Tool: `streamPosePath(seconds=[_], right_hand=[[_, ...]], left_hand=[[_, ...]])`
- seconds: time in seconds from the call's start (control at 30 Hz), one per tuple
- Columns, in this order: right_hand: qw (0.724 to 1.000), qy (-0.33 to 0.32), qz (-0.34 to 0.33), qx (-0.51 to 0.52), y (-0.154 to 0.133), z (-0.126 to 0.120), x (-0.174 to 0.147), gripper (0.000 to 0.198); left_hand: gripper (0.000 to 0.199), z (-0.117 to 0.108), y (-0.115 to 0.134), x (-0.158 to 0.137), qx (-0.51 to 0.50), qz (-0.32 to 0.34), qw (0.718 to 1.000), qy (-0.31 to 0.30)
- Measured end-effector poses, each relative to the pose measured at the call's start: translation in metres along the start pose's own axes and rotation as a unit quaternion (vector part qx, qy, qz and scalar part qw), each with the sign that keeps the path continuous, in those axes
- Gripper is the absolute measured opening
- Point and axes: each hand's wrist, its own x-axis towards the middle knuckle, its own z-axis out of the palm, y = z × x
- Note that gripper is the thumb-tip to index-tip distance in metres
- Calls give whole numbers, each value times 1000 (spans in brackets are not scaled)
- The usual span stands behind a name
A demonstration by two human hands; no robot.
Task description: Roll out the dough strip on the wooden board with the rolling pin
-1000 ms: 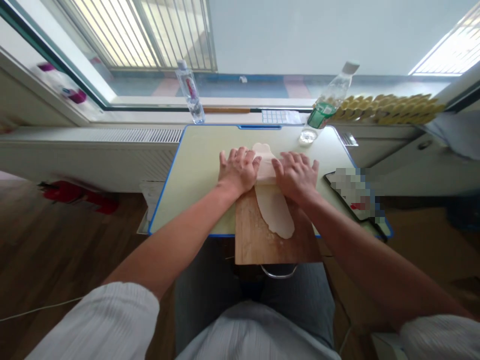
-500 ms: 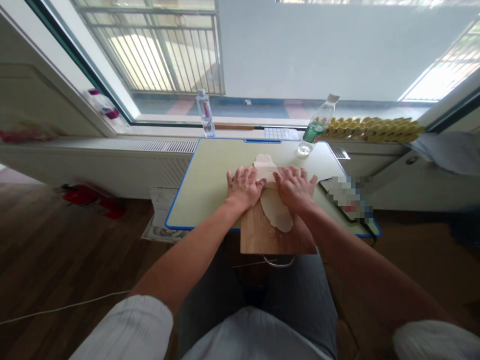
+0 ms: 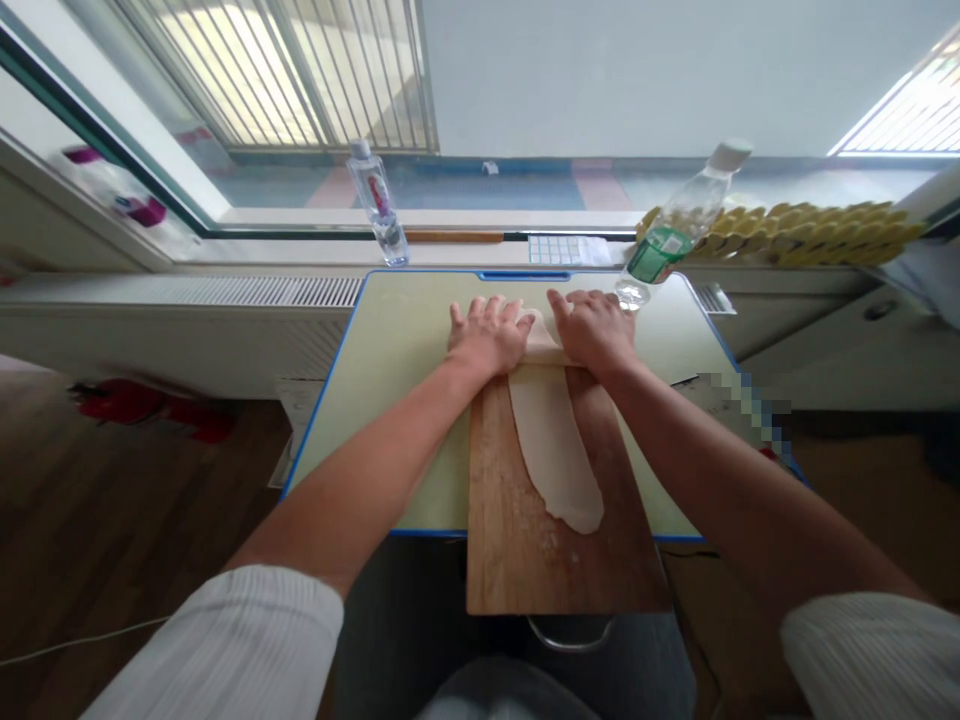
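A long, thin sheet of dough (image 3: 559, 450) lies lengthwise on a wooden cutting board (image 3: 502, 540). Across its upper part runs a pale rolling pin (image 3: 547, 356), mostly covered by my hands. My left hand (image 3: 491, 335) rests palm down on the pin's left side, fingers stretched forward and thumb towards the middle. On the right side my right hand (image 3: 596, 330) presses down the same way, its fingers extended and thumb pointing inward. The far end of the dough shows between the two hands.
The board overhangs the near edge of a blue-rimmed table (image 3: 405, 420). A green-labelled bottle (image 3: 664, 245) stands close beyond my right hand; another clear bottle (image 3: 381, 210) is by the window. A partly blurred flat item (image 3: 720, 395) lies at right. Yellow objects (image 3: 810, 230) line the sill.
Both hands have moved forward along the dough with the rolling pin, leaving a longer stretch of dough showing on the near side. The view has tilted down and closer.
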Motion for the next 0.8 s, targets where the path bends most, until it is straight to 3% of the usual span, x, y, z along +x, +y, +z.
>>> streamPosePath(seconds=[0.2,0.37,0.57,0.8], right_hand=[[1000,-8,3,16,-1,5,25,88],[1000,-22,-11,0,4,8,5,79],[1000,-24,-13,-8,3,-4,-62,67],[999,2,-40,-22,5,-20,-182,68]], left_hand=[[69,-5,-4,20,-7,-13,999,-46],[70,1,3,-5,4,-3,1000,-12],[63,16,12,-69,-9,35,997,62],[56,20,22,-178,-32,105,987,116]])
